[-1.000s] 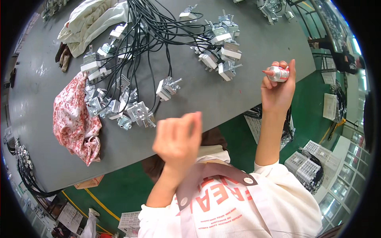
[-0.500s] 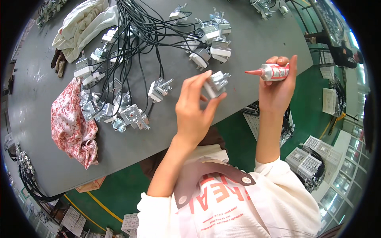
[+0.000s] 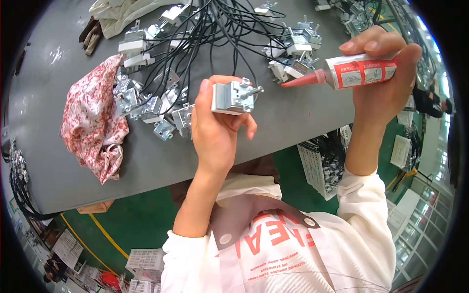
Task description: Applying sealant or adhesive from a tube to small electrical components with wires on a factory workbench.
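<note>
My left hand [image 3: 213, 139] grips a small metal thermostat [image 3: 229, 100] with a white base, held above the table. Its shaft points to the right. In my right hand [image 3: 381, 97] is a glue tube [image 3: 361, 72] with a red and white label. The tube lies nearly level, its red cone nozzle [image 3: 308, 79] aimed left toward the thermostat. A gap separates nozzle tip and thermostat. Behind my left hand lie several similar thermostats [image 3: 128, 98], joined to black leads [image 3: 195, 46]. More of them [image 3: 300, 44] sit beyond the nozzle.
A red-and-white patterned cloth [image 3: 93, 117] lies on the grey table [image 3: 161, 163] at left. Dark gloves [image 3: 92, 36] and a pale cloth [image 3: 115, 17] are at the far left. Below the table's right edge stands a white crate [image 3: 312, 171] of parts on the green floor.
My left hand has moved left and turned the thermostat, its shaft now pointing right. The tube in my right hand has come up and right, appearing larger. The whole view has shifted.
</note>
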A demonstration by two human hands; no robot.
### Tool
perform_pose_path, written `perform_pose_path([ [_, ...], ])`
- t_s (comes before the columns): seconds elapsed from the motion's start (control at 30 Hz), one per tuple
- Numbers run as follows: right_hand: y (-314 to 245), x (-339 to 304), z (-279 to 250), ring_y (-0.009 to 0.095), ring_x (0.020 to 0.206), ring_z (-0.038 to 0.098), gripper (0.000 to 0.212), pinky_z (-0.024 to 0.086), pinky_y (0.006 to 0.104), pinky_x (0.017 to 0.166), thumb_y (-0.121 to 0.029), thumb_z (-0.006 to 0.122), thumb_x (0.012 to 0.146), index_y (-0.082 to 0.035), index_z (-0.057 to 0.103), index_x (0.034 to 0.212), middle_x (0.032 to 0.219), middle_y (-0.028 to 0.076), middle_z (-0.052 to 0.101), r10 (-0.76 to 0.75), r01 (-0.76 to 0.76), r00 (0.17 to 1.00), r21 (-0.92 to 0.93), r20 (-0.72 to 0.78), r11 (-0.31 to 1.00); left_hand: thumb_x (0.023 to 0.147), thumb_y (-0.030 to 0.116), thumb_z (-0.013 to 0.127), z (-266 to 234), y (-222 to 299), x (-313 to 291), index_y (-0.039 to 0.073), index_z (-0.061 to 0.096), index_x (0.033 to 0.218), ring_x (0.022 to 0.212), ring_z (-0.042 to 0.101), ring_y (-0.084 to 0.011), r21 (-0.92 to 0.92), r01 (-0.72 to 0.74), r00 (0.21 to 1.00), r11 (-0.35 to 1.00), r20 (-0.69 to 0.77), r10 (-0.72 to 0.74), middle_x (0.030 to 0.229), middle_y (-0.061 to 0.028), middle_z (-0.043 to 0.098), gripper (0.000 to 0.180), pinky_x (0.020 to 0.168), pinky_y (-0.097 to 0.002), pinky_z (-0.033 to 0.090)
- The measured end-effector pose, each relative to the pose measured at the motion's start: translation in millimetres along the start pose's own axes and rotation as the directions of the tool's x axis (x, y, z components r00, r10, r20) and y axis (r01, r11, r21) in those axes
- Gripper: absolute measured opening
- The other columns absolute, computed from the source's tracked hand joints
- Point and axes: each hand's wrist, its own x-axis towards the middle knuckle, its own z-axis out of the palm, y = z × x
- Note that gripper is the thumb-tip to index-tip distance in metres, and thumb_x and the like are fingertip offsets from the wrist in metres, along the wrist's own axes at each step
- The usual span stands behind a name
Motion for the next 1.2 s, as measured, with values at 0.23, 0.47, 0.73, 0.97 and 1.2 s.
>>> perform_pose_path([
  [0.23,-14.0,7.2,20.0,0.018,0.063,0.055,0.057,0.043,0.0268,0.061,-0.048,0.022,0.096,-0.005,0.056,0.083,0.074,0.015,0.059,-0.117,0.143,0.986,-0.243,0.12,0.959,0.094,0.033,0.029,3.7,7.0,-0.2,-0.001,0.052,0.087,0.043,0.033,-0.0113,-0.077,0.128,0.992,0.989,0.002,-0.128,0.062,-0.0072,0.05,0.042,0.036,-0.0303,0.042],
  [0.47,-7.4,14.5,9.6,0.016,0.06,0.055,0.057,0.041,0.0237,0.051,-0.047,0.022,0.096,-0.005,0.059,0.086,0.078,0.016,0.062,-0.198,0.248,0.945,-0.175,0.26,0.953,0.094,0.032,0.03,4.0,7.6,-0.2,0.001,0.05,0.081,0.042,0.031,-0.011,-0.117,0.149,0.987,0.982,-0.042,-0.155,0.058,-0.0058,0.046,0.039,0.036,-0.0305,0.041],
  [0.73,-5.3,17.3,11.2,0.016,0.062,0.057,0.057,0.042,0.0238,0.052,-0.047,0.023,0.096,-0.006,0.06,0.086,0.079,0.015,0.063,-0.192,0.256,0.937,-0.198,0.292,0.946,0.092,0.035,0.032,4.4,5.7,-0.6,0.002,0.053,0.086,0.042,0.03,-0.0107,-0.097,0.153,0.983,0.984,-0.087,-0.161,0.056,-0.0066,0.045,0.04,0.034,-0.0288,0.035],
  [0.97,-7.3,18.2,19.7,0.016,0.062,0.057,0.057,0.042,0.0242,0.052,-0.047,0.023,0.096,-0.007,0.06,0.085,0.078,0.015,0.063,-0.201,0.271,0.935,-0.224,0.293,0.936,0.092,0.035,0.033,4.0,6.1,-0.8,0.001,0.054,0.087,0.043,0.032,-0.0108,-0.112,0.155,0.983,0.982,-0.084,-0.164,0.058,-0.0082,0.048,0.04,0.034,-0.0287,0.035],
  [1.2,-5.1,14.7,21.3,0.018,0.064,0.059,0.056,0.044,0.0255,0.054,-0.047,0.023,0.096,-0.005,0.058,0.081,0.075,0.016,0.062,-0.165,0.226,0.957,-0.255,0.24,0.94,0.092,0.035,0.033,4.2,5.8,-1.4,0.001,0.054,0.088,0.043,0.034,-0.0109,-0.125,0.148,0.984,0.981,-0.081,-0.158,0.061,-0.0099,0.052,0.039,0.034,-0.0283,0.035],
])
